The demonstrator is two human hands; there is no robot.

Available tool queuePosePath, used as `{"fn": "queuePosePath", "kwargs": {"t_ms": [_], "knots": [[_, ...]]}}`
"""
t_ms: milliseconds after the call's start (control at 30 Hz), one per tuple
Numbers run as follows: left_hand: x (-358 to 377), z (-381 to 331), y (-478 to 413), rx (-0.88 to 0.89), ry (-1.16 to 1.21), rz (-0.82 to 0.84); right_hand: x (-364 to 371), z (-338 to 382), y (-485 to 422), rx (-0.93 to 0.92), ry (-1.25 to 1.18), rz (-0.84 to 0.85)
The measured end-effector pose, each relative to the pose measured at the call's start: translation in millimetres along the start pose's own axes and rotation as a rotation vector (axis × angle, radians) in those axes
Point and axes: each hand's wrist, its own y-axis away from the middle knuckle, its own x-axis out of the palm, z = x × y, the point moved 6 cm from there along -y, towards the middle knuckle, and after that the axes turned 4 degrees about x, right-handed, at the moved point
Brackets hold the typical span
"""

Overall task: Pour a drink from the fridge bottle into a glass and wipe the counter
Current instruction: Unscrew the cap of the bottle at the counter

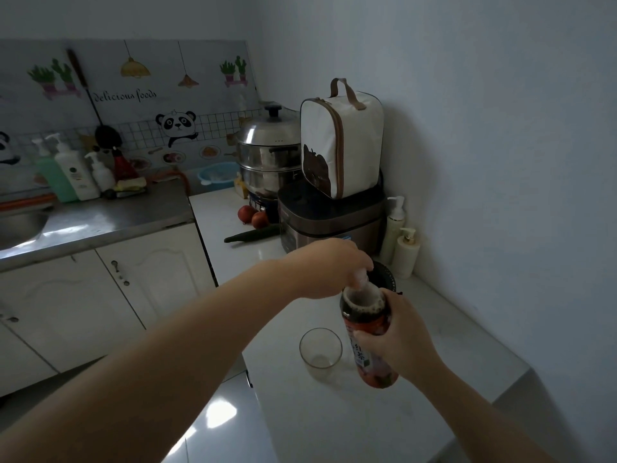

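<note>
A plastic bottle [362, 315] of dark drink with a red label stands upright on the white counter [334, 426]. My right hand [399, 339] grips its body from the right. My left hand [329, 270] is closed over the cap at the bottle's top. An empty clear glass [320, 348] stands just left of the bottle, a little apart from it.
Behind the bottle lies a dark round object [384, 277]. Two cream pump bottles [400, 242] stand by the wall. A rice cooker [330, 217] with a lunch bag [340, 142], a steel steamer [268, 155], two onions [253, 217] and a cucumber [252, 234] crowd the back.
</note>
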Motion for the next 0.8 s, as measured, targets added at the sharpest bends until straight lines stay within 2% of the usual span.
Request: {"fn": "queuePosePath", "kwargs": {"t_ms": [100, 267, 400, 567, 700, 800], "knots": [[-4.9, 5.0, 3.0, -0.061, 0.021, -0.076, 1.2, -1.5, 0.5, 0.004, -0.002, 0.003], [-4.7, -1.5, 14.2, 0.055, 0.162, -0.075, 1.7, -4.3, -0.5, 0.01, -0.017, 0.002], [-3.6, -0.2, 9.5, 0.069, -0.016, -0.071, 1.0, -6.1, -1.6, 0.001, -0.044, -0.016], [-7.5, 2.9, 7.7, -0.027, 0.032, -0.167, 2.8, -8.6, -0.4, 0.012, -0.069, -0.019], [-6.2, 0.0, 12.3, -0.038, 0.125, -0.096, 3.2, -8.6, 1.4, 0.002, -0.082, -0.017], [-7.0, -7.5, 12.2, 0.014, 0.042, -0.065, 3.6, -8.5, 2.1, -0.006, -0.09, -0.029]]}}
